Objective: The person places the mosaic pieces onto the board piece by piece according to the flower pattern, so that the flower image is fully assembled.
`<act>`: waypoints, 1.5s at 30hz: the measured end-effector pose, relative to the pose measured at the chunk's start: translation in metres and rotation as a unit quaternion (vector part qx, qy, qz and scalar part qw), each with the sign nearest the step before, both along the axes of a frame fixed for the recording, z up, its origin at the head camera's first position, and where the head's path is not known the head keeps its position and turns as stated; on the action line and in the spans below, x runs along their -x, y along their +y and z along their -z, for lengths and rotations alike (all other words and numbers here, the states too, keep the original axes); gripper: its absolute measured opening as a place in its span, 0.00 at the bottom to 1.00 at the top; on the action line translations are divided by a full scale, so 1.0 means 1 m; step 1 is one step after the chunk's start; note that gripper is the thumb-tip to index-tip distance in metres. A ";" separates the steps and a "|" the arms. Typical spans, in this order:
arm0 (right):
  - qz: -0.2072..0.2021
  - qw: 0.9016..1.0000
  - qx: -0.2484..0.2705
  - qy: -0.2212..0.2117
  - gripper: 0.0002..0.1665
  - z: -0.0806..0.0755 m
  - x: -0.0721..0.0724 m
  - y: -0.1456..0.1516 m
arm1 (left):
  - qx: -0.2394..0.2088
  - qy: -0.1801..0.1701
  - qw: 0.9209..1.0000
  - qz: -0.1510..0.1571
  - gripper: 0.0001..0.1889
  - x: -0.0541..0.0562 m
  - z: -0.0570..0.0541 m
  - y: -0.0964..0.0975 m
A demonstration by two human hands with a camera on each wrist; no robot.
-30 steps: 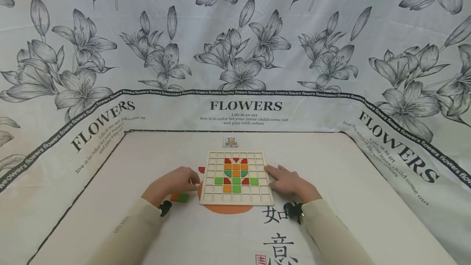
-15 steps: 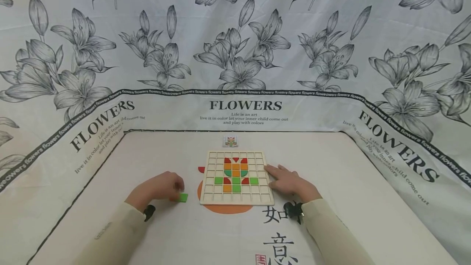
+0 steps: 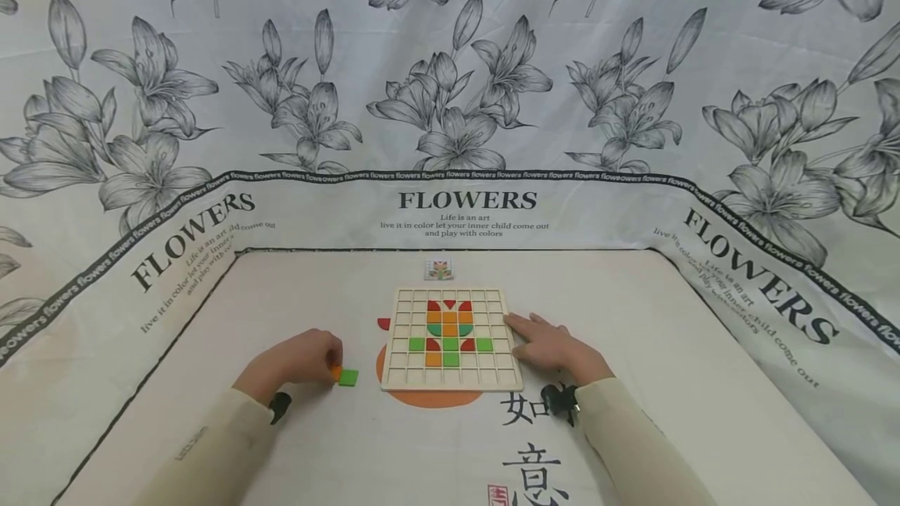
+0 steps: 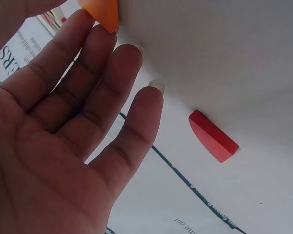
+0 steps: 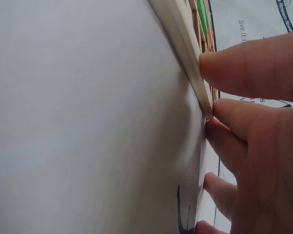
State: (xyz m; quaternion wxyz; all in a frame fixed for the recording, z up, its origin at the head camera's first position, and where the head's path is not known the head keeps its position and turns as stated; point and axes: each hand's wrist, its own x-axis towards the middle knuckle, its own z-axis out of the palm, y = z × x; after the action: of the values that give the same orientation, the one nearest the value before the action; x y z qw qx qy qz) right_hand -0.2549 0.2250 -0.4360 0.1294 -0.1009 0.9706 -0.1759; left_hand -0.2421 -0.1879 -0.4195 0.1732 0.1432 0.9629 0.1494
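My left hand [image 3: 304, 356] is at the left of the board, with its fingertips and thumb on an orange tile [image 4: 101, 12]. Right beside that tile lies a green square tile [image 3: 348, 378] on the table. A square wooden grid board [image 3: 408, 379] holds red, orange and green tiles laid out as a flower shape. My right hand [image 3: 555, 346] rests at the board's right edge, fingers extended. In the right wrist view, the thumb [image 5: 254, 68] and fingertips touch the board's rim [image 5: 178, 44].
A red rounded piece [image 3: 383, 324] lies just left of the board. Behind the board is a small pattern card [image 3: 439, 269]. The white cloth [image 3: 598, 287] bears an orange printed disc [image 3: 436, 399] and black characters [image 3: 530, 467]. Flower-printed fabric [image 3: 464, 84] encloses the back and sides.
My left hand has moved left from the board's edge to the loose tiles and taken hold of the orange one. The right hand has stayed at the board.
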 end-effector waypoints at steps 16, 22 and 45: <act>0.004 1.000 0.001 -0.006 0.40 0.000 -0.001 -0.001 | -0.019 0.026 0.999 -0.001 0.10 0.016 -0.010 0.040; 0.003 1.000 0.003 -0.004 0.39 0.001 -0.001 -0.001 | -0.038 0.031 0.999 0.023 0.12 0.021 -0.009 0.064; -0.002 1.000 0.007 -0.005 0.39 0.001 0.001 0.003 | -0.053 0.071 0.991 0.099 0.11 0.024 -0.010 0.159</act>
State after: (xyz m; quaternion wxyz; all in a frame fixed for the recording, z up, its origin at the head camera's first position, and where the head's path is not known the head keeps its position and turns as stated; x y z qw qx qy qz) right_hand -0.2564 0.2277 -0.4370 0.1340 -0.1025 0.9686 -0.1826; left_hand -0.2662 -0.0286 -0.4094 0.1102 0.2575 0.9444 0.1720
